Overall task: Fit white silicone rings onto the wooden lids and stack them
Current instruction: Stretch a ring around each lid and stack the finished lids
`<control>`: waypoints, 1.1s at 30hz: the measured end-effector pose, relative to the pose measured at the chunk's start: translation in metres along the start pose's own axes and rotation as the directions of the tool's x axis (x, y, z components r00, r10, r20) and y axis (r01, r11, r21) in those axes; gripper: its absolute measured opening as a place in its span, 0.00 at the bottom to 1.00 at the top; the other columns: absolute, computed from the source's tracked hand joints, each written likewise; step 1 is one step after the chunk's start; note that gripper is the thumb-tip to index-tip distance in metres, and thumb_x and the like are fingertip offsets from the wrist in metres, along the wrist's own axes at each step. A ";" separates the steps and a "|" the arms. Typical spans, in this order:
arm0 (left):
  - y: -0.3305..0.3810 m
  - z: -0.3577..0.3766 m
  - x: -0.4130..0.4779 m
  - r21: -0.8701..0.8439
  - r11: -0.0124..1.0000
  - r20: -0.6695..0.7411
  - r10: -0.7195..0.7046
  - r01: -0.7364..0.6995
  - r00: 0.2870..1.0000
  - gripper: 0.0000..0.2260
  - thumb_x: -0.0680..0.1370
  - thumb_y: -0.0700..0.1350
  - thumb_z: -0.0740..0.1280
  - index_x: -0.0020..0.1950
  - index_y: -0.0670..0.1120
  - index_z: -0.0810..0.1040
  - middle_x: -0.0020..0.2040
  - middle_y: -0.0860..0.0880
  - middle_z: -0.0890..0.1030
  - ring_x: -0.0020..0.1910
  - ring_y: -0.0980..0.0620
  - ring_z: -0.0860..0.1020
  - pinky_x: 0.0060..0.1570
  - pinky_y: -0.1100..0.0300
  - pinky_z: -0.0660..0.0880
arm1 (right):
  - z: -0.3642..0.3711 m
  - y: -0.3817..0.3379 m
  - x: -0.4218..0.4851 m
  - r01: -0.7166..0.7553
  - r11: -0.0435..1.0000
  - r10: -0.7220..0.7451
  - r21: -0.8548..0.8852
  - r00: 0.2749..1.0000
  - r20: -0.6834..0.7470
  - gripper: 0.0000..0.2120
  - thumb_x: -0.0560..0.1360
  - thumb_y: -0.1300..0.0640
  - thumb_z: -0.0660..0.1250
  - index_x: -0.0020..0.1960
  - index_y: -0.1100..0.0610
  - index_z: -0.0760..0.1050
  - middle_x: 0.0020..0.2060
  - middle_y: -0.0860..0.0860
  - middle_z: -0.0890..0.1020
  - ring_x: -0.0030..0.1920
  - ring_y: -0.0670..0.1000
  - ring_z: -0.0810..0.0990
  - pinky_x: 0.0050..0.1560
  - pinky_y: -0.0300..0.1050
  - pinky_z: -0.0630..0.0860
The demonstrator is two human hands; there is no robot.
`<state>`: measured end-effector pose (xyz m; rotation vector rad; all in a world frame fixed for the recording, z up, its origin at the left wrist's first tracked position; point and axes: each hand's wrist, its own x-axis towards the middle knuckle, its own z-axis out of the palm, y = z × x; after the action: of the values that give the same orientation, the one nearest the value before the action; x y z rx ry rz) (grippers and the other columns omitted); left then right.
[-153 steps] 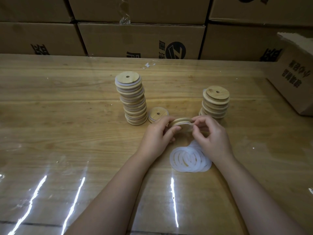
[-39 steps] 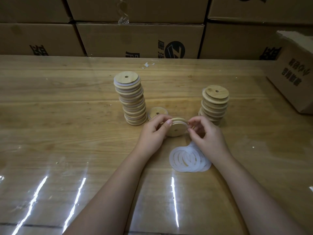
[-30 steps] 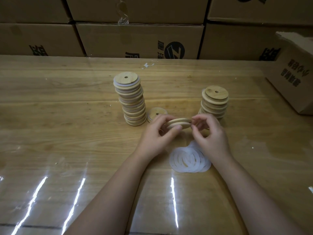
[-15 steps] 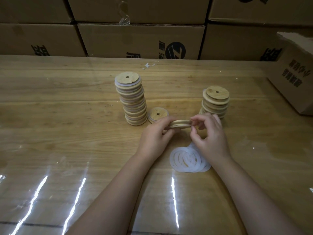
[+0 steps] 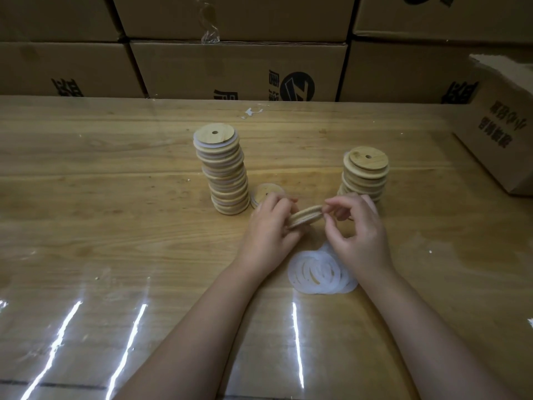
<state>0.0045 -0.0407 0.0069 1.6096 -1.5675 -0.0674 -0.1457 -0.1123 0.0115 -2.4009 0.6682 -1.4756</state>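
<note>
I hold one round wooden lid (image 5: 306, 216) edge-on above the table, between both hands. My left hand (image 5: 269, 226) grips its left side. My right hand (image 5: 357, 229) pinches its right edge with thumb and fingertips. A pile of white silicone rings (image 5: 320, 272) lies flat just below my right hand. A tall stack of ringed lids (image 5: 223, 170) stands to the left, with a single lid (image 5: 266, 193) beside its base, partly hidden by my left hand. A shorter stack of plain wooden lids (image 5: 365, 171) stands behind my right hand.
The work surface is a wooden table (image 5: 115, 226) under glossy clear film. Cardboard boxes (image 5: 239, 67) line the far edge. Another cardboard box (image 5: 501, 131) sits on the table at the right. A scrap of white tape (image 5: 251, 112) lies near the back.
The lid has tilted, its left end now lower in my left hand. My right fingers have shifted along its right edge. The stacks and ring pile have not moved.
</note>
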 end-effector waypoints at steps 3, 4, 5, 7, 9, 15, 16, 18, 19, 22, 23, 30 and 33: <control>0.001 0.000 0.001 0.152 0.988 -0.048 0.017 -0.009 0.999 0.09 0.68 0.39 0.73 0.47 0.42 0.79 0.45 0.44 0.77 0.45 0.42 0.75 0.47 0.52 0.71 | 0.003 -0.004 -0.002 0.073 0.997 -0.073 -0.020 0.997 0.013 0.09 0.70 0.68 0.69 0.50 0.64 0.76 0.40 0.53 0.80 0.40 0.49 0.72 0.46 0.42 0.72; 0.001 -0.001 0.000 0.147 0.989 -0.056 0.015 -0.007 0.998 0.10 0.68 0.38 0.72 0.48 0.42 0.79 0.45 0.45 0.77 0.45 0.43 0.75 0.46 0.55 0.69 | 0.004 -0.004 -0.002 0.076 0.997 -0.076 -0.016 0.997 0.015 0.09 0.70 0.68 0.69 0.50 0.64 0.76 0.40 0.53 0.80 0.40 0.48 0.72 0.46 0.43 0.72; 0.002 -0.002 0.000 0.128 0.992 -0.064 0.009 -0.001 0.998 0.10 0.68 0.37 0.73 0.48 0.42 0.79 0.44 0.45 0.77 0.44 0.44 0.75 0.45 0.58 0.68 | 0.003 -0.003 -0.002 0.062 0.998 -0.062 -0.008 0.998 0.013 0.09 0.70 0.68 0.68 0.51 0.64 0.76 0.41 0.52 0.80 0.41 0.48 0.72 0.46 0.43 0.72; 0.001 -0.003 0.000 0.081 0.997 -0.092 0.004 0.003 0.996 0.10 0.69 0.39 0.73 0.48 0.42 0.79 0.44 0.46 0.77 0.43 0.47 0.75 0.43 0.59 0.69 | 0.002 -0.001 -0.002 -0.025 0.999 0.025 0.028 1.000 0.002 0.11 0.70 0.68 0.69 0.52 0.64 0.76 0.41 0.49 0.79 0.41 0.49 0.74 0.47 0.41 0.73; 0.001 -0.004 0.000 0.053 0.998 -0.123 0.027 -0.020 0.992 0.09 0.70 0.40 0.73 0.48 0.43 0.79 0.43 0.47 0.77 0.43 0.50 0.75 0.43 0.58 0.70 | 0.000 0.000 -0.002 -0.118 0.989 0.118 0.085 0.993 -0.002 0.14 0.69 0.70 0.70 0.53 0.62 0.75 0.42 0.47 0.78 0.42 0.51 0.77 0.47 0.37 0.74; 0.000 -0.004 -0.001 -0.098 0.994 -0.171 0.039 -0.057 0.985 0.07 0.70 0.38 0.73 0.46 0.42 0.78 0.42 0.47 0.77 0.42 0.54 0.74 0.41 0.61 0.71 | 0.001 0.000 -0.003 -0.140 0.983 0.138 0.121 0.990 0.024 0.15 0.69 0.68 0.71 0.54 0.59 0.75 0.43 0.46 0.78 0.43 0.49 0.78 0.47 0.35 0.74; 0.001 -0.004 -0.001 -0.150 0.988 -0.162 0.004 -0.029 0.987 0.07 0.70 0.39 0.74 0.45 0.42 0.78 0.41 0.48 0.77 0.41 0.55 0.74 0.40 0.62 0.71 | 0.001 0.001 -0.003 -0.155 0.980 0.153 0.121 0.988 0.029 0.15 0.69 0.69 0.71 0.54 0.58 0.75 0.43 0.47 0.78 0.43 0.49 0.78 0.47 0.35 0.74; 0.003 -0.004 -0.001 -0.319 0.944 -0.111 -0.129 0.088 0.985 0.08 0.69 0.39 0.74 0.43 0.44 0.76 0.38 0.52 0.76 0.37 0.59 0.74 0.38 0.65 0.69 | 0.001 0.002 -0.003 -0.183 0.973 0.179 0.138 0.983 0.042 0.16 0.69 0.70 0.71 0.53 0.56 0.75 0.43 0.49 0.79 0.43 0.47 0.78 0.47 0.33 0.74; 0.004 -0.005 0.000 -0.417 0.895 -0.065 -0.203 0.158 0.977 0.09 0.69 0.38 0.75 0.42 0.44 0.76 0.36 0.54 0.76 0.36 0.61 0.73 0.37 0.68 0.69 | 0.001 0.002 -0.003 -0.192 0.969 0.187 0.155 0.981 0.047 0.17 0.70 0.69 0.71 0.54 0.53 0.74 0.43 0.49 0.79 0.43 0.45 0.78 0.47 0.33 0.73; 0.006 -0.007 0.002 -0.636 0.715 0.046 -0.340 0.290 0.939 0.11 0.70 0.34 0.73 0.45 0.45 0.74 0.37 0.55 0.80 0.37 0.62 0.78 0.38 0.69 0.73 | 0.002 0.002 -0.003 -0.239 0.945 0.227 0.225 0.971 0.078 0.19 0.71 0.67 0.71 0.54 0.48 0.71 0.43 0.45 0.79 0.44 0.44 0.79 0.47 0.35 0.75; 0.006 -0.007 0.003 -0.675 0.666 0.072 -0.369 0.318 0.926 0.12 0.70 0.33 0.72 0.48 0.45 0.73 0.39 0.53 0.81 0.39 0.60 0.80 0.39 0.66 0.76 | 0.002 0.002 -0.003 -0.271 0.932 0.253 0.240 0.962 0.104 0.18 0.71 0.66 0.71 0.53 0.48 0.71 0.43 0.45 0.79 0.44 0.45 0.79 0.46 0.36 0.76; 0.006 -0.008 0.008 -0.738 0.529 0.134 -0.494 0.420 0.859 0.13 0.75 0.37 0.68 0.51 0.46 0.64 0.41 0.43 0.82 0.29 0.49 0.82 0.26 0.61 0.77 | 0.006 0.003 -0.004 -0.321 0.926 0.252 0.198 0.917 0.309 0.18 0.71 0.63 0.71 0.57 0.51 0.73 0.47 0.43 0.77 0.44 0.43 0.77 0.44 0.33 0.74; 0.004 -0.007 0.008 -0.717 0.526 0.179 -0.495 0.457 0.850 0.11 0.76 0.40 0.67 0.50 0.45 0.65 0.39 0.44 0.81 0.25 0.50 0.80 0.22 0.63 0.74 | 0.006 0.003 -0.005 -0.357 0.912 0.285 0.201 0.906 0.313 0.14 0.72 0.63 0.70 0.52 0.49 0.74 0.42 0.42 0.79 0.42 0.42 0.78 0.42 0.31 0.73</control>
<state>0.0077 -0.0431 0.0178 1.2785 -0.8017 -0.8647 -0.1431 -0.1129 0.0040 -2.1176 0.7195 -0.9976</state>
